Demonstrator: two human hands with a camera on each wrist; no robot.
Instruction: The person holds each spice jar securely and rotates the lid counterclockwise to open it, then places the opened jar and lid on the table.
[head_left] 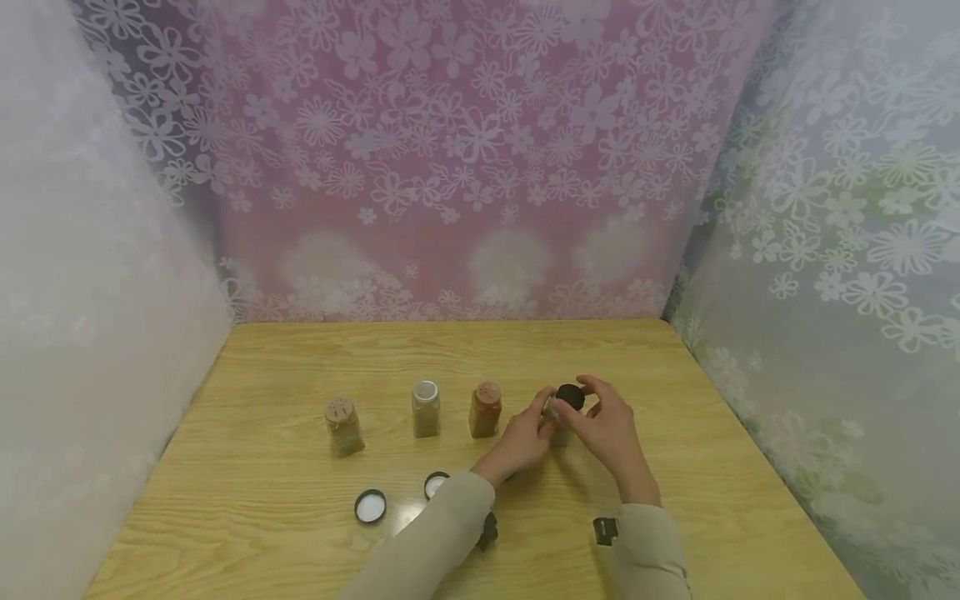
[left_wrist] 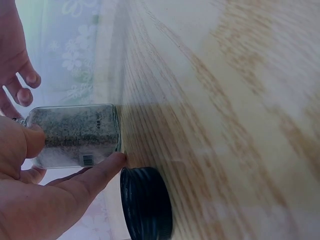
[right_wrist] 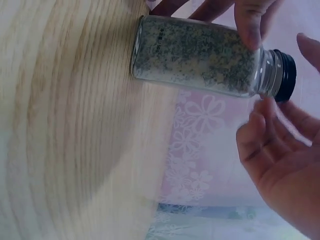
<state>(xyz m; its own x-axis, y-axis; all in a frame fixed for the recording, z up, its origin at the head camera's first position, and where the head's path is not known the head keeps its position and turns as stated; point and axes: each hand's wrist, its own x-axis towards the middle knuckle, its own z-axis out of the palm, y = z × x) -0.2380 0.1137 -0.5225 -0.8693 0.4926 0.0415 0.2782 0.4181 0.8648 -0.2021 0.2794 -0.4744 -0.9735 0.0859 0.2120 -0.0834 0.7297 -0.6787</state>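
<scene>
My left hand (head_left: 523,442) grips the body of a clear glass spice jar (right_wrist: 200,57) filled with grey-green flaky seasoning. The jar stands upright, its base at the wooden table. A black screw cap (head_left: 570,397) sits on the jar's mouth, with glass threads showing below it in the right wrist view. Thumb and fingers of my right hand (head_left: 611,429) surround this cap from the right. One fingertip lies right at the cap's lower edge, while another digit stands a little off it. Close to the left fingertips, another black cap (left_wrist: 147,202) lies on the table in the left wrist view.
Left of the hands stand three uncapped jars: one reddish (head_left: 486,410), one with a white top (head_left: 426,410), one with a tan perforated top (head_left: 345,427). Nearer me lie two upturned caps, one at left (head_left: 371,507), the other (head_left: 436,484) partly behind my left sleeve.
</scene>
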